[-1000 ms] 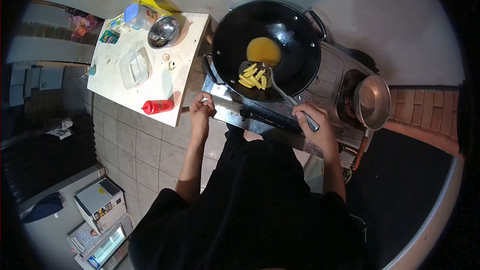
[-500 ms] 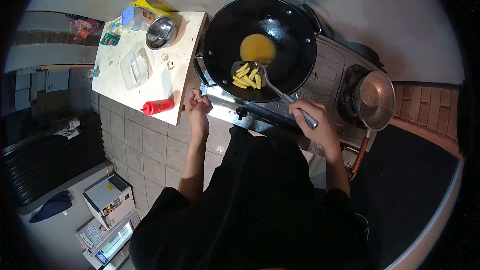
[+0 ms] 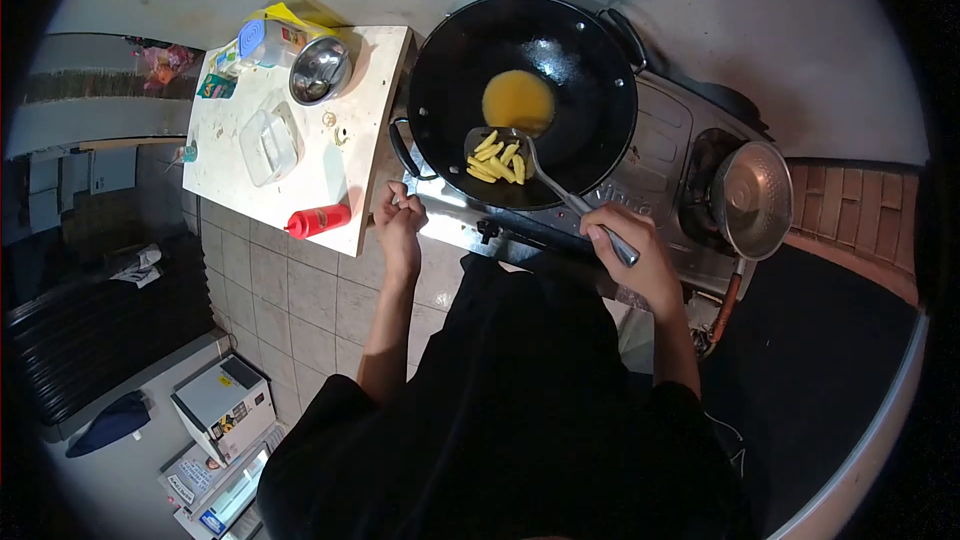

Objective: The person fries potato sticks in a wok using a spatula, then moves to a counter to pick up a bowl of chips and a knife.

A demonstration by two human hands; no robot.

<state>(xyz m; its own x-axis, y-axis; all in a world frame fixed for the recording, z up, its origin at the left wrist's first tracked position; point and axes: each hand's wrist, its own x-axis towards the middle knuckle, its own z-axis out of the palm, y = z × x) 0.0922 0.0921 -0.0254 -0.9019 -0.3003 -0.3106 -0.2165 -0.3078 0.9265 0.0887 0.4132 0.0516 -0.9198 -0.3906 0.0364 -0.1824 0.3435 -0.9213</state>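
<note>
My right hand (image 3: pixel 635 250) grips the grey handle of a metal spatula (image 3: pixel 560 190), whose blade is inside the black wok (image 3: pixel 590 50). Several pale yellow fries (image 3: pixel 497 160) lie on the blade, near the wok's front wall. Beside them, yellow-brown oil (image 3: pixel 518 100) pools at the bottom. My left hand (image 3: pixel 400 220) hovers between the wok and the side table, its fingers curled in with nothing seen in them. The wok's left loop handle (image 3: pixel 402 148) is close above that hand, apart from it.
On the pale side table (image 3: pixel 225 165) are a red squeeze bottle (image 3: pixel 318 221), a clear plastic container (image 3: pixel 267 148) and a steel bowl (image 3: pixel 320 70). The wok stands on a steel gas stove (image 3: pixel 655 165). A dented metal pan (image 3: pixel 752 200) occupies the right burner, its wooden handle pointing toward me.
The view has shifted slightly. My right hand keeps the spatula with the fries at nearly the same spot in the wok, and my left hand stays curled in place.
</note>
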